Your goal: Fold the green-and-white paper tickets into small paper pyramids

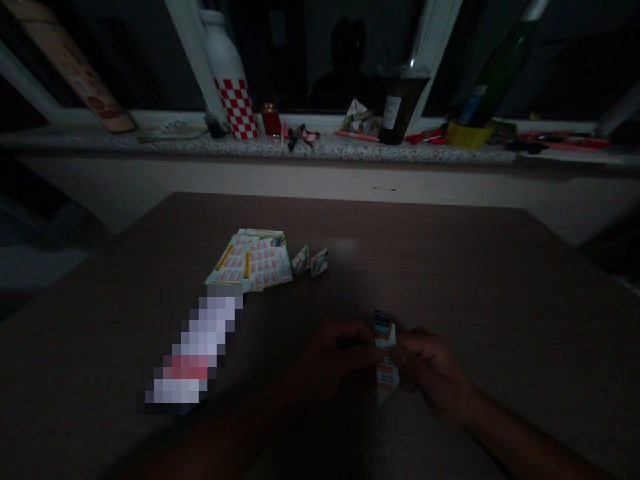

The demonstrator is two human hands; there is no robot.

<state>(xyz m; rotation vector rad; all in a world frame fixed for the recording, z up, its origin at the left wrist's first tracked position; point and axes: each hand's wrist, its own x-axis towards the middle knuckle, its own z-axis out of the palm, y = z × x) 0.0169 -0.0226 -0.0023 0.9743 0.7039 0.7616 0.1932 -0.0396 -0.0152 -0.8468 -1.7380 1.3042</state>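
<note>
Between my two hands, above the table, is a narrow folded strip of printed paper (387, 380), standing lengthwise away from me. My left hand (340, 350) pinches its left edge with thumb and fingers. From the other side my right hand (433, 367) grips the right edge, fingertips close to those of the left. Farther off, left of centre, lies a fanned pile of printed paper cards (267, 263) with rows of red print. Two small folded paper pieces (320, 261) rest beside the pile's right edge. Dim light hides the fine creases.
A blurred-out, lit phone-like object (200, 353) lies left of my hands on the wooden table (450, 260). Behind, a granite sill (320, 152) carries a red-checked white bottle (235, 100), a dark lidded cup (395, 113), a green bottle (500, 73) and small clutter.
</note>
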